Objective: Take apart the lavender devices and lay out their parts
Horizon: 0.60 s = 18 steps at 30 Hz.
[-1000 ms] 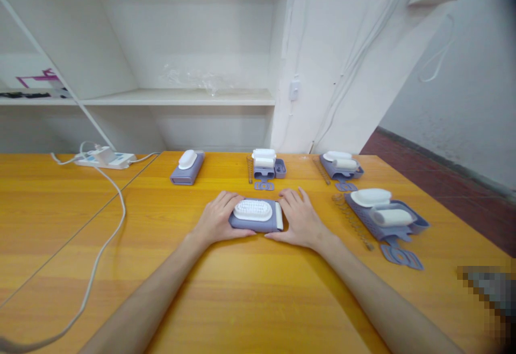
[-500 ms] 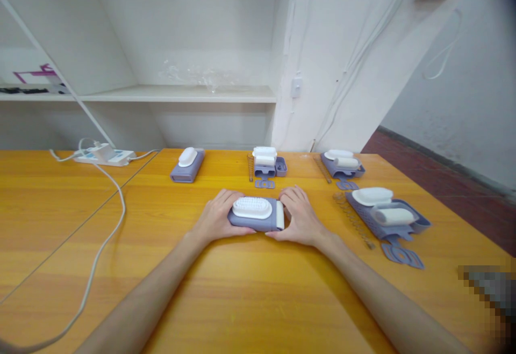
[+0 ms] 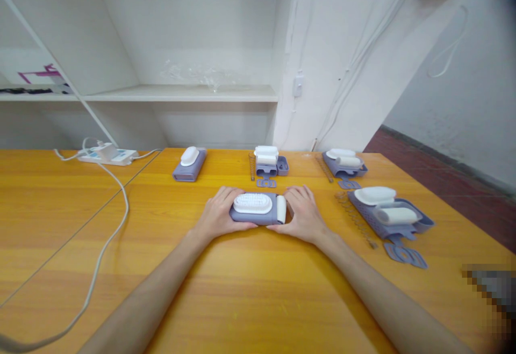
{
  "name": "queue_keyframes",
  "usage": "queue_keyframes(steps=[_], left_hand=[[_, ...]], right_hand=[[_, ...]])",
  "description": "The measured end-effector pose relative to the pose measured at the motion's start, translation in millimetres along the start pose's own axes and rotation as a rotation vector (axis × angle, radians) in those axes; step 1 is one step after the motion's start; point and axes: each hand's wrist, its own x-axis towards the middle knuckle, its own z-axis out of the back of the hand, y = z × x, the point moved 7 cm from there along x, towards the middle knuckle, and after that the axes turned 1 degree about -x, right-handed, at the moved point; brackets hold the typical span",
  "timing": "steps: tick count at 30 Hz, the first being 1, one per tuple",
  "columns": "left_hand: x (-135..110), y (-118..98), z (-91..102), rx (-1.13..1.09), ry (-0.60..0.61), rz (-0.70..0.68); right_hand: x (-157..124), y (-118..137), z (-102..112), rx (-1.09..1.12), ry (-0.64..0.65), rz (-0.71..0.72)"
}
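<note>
Between my two hands lies a purple-grey case with a white bristled scrub brush on top and a white roller at its right end. My left hand grips the case's left end, thumb along the near side and fingers behind. Around the roller end curls my right hand, thumb at the near edge and fingers at the far corner. The case looks level, on or just over the table; which one, I cannot tell. Its underside is hidden.
Similar case with brush stands back left. Parted sets lie at the back middle, back right and right, with springs and flat purple-grey plates. A power strip and white cable occupy the left.
The view has shifted slightly. The case sits a touch farther from me, still between both hands. The other sets have stayed in place.
</note>
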Motion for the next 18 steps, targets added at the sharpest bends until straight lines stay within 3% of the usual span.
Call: queue_keyframes(steps=[10, 18], left_hand=[[-2.6, 0.1, 2.2, 0.120, -0.101, -0.032], [-3.2, -3.1, 3.5, 0.168, -0.141, -0.085]], right_hand=[[-6.7, -2.0, -4.3, 0.069, -0.086, -0.003], [-13.3, 0.6, 7.7, 0.207, -0.303, 0.035]])
